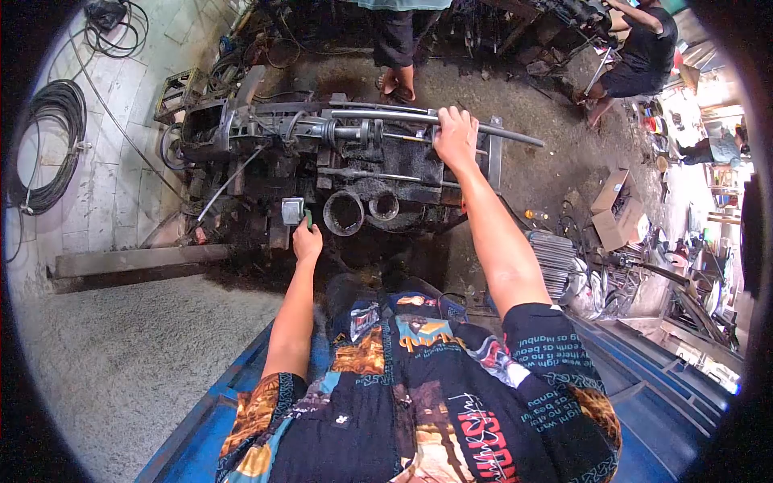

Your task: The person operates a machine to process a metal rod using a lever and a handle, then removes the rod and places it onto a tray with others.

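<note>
A dark, greasy lathe-like machine (354,133) stretches across in front of me. My right hand (456,137) curls over a long metal rod (386,112) lying along its far side, near the right end. A dark length of the rod (515,138) sticks out beyond my fingers. At the near left side, my left hand (307,241) has its fingers closed around a small green handle (307,217) beside a grey metal box (292,211). Two round, open pipe-like parts, a larger ring (344,214) and a smaller ring (384,206), sit right of that hand.
One person's bare feet (396,84) stand beyond the machine; another person (640,52) crouches at upper right with a rod. A cable coil (60,145) hangs at left. An open cardboard box (616,211) and metal scrap (596,286) lie at right. A blue metal frame (656,419) is behind me.
</note>
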The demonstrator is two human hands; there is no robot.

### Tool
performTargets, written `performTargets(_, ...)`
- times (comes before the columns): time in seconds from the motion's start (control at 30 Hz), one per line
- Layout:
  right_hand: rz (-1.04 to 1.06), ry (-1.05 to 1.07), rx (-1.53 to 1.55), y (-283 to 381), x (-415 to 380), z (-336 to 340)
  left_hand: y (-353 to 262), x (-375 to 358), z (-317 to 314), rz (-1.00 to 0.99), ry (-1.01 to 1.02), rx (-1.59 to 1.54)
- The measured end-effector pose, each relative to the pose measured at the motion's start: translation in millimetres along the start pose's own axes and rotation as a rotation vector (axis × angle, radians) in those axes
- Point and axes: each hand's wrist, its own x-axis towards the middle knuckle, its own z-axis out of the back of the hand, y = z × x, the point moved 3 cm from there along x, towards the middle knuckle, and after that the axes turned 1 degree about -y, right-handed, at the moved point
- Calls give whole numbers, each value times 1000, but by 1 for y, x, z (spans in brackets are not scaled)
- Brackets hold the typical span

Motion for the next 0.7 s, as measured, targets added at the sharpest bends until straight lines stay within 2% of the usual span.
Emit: performTargets(0.7,-5,16,-37,-8,-3,2,12,6,-9,-36,-31,-45)
